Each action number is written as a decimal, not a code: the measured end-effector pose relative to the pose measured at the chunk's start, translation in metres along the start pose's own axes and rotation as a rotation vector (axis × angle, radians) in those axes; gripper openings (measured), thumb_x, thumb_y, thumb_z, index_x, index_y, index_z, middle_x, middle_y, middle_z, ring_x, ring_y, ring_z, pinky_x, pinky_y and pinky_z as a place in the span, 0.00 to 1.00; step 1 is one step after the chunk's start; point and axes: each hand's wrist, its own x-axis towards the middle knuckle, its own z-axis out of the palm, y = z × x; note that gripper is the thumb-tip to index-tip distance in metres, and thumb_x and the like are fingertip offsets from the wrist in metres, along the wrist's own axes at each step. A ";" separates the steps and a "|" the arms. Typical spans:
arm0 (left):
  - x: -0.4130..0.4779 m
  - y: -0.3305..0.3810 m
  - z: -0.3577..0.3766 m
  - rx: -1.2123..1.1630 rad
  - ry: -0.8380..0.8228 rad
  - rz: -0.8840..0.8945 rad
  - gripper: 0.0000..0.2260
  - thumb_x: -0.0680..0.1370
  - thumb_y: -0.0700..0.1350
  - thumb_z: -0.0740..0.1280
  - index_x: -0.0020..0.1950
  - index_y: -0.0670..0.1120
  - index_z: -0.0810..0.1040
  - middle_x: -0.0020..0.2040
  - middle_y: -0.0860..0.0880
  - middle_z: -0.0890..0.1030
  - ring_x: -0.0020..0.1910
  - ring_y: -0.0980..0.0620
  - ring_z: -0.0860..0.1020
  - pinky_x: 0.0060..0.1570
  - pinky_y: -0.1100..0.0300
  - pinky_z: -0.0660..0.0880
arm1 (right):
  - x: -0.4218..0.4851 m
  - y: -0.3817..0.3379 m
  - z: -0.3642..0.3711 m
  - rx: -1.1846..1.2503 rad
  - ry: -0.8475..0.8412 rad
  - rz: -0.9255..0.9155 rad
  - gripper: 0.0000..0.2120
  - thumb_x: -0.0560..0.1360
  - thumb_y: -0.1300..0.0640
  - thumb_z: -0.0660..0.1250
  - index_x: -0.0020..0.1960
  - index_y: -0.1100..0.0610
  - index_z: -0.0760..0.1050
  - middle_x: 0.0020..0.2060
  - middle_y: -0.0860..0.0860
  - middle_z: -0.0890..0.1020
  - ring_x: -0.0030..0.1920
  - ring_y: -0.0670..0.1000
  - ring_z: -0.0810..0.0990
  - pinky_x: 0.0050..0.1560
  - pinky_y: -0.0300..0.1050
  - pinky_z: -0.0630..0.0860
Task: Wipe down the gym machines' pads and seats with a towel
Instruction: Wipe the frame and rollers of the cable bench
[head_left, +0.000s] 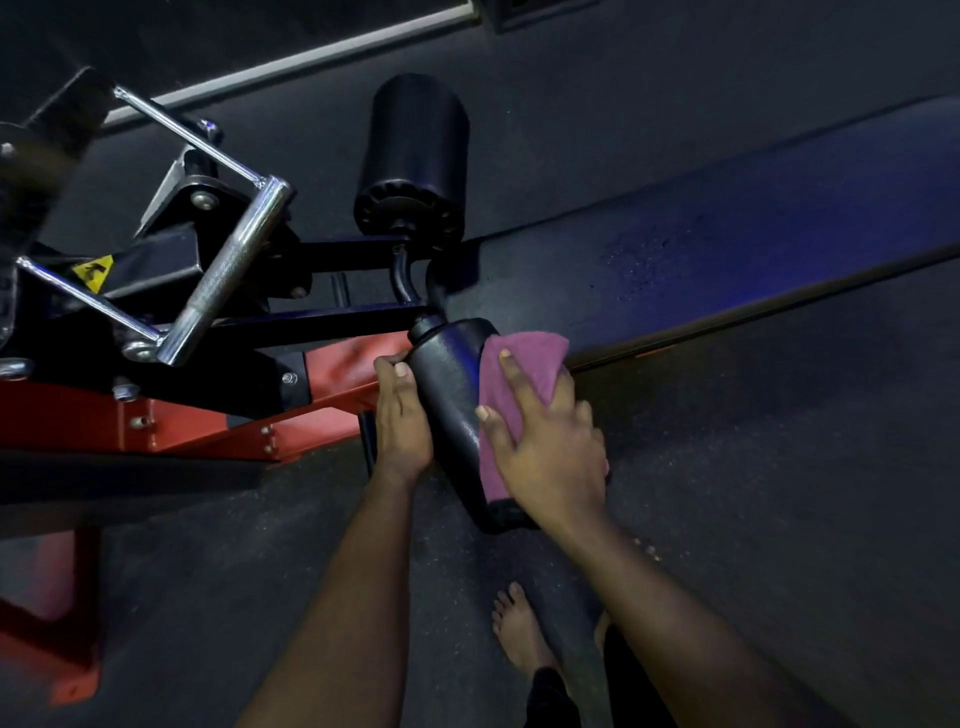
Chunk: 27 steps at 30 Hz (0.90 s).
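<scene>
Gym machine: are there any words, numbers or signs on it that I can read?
No words or numbers can be read anywhere in the head view.
On the black frame, a yellow warning sticker: a black picture sign, too blurred to tell what it shows.
On the purple towel and the black roller pad: no label in view.

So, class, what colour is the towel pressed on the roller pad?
Purple-pink towel, clearest in the head view.

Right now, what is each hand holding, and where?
Left hand grips the near roller pad by its left side; right hand presses the towel against its right side.
</scene>
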 end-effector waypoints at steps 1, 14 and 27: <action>0.001 0.000 0.000 0.004 0.003 -0.005 0.14 0.88 0.43 0.48 0.71 0.40 0.64 0.46 0.66 0.60 0.40 0.88 0.63 0.43 0.86 0.57 | 0.006 0.002 0.000 0.015 0.007 0.015 0.32 0.80 0.30 0.50 0.80 0.34 0.46 0.71 0.58 0.65 0.59 0.61 0.73 0.58 0.58 0.76; 0.009 -0.025 -0.003 -0.115 0.044 -0.041 0.46 0.74 0.78 0.48 0.81 0.48 0.55 0.78 0.43 0.66 0.77 0.47 0.64 0.77 0.44 0.61 | 0.021 0.057 0.012 0.420 -0.160 0.285 0.27 0.78 0.28 0.54 0.76 0.30 0.61 0.73 0.52 0.72 0.70 0.61 0.73 0.69 0.55 0.69; 0.004 -0.007 0.000 0.148 0.241 0.109 0.19 0.85 0.49 0.52 0.71 0.42 0.70 0.69 0.41 0.73 0.68 0.42 0.71 0.61 0.63 0.61 | 0.058 0.030 -0.002 0.293 -0.073 -0.108 0.25 0.82 0.35 0.55 0.77 0.30 0.57 0.75 0.52 0.68 0.68 0.61 0.73 0.65 0.55 0.73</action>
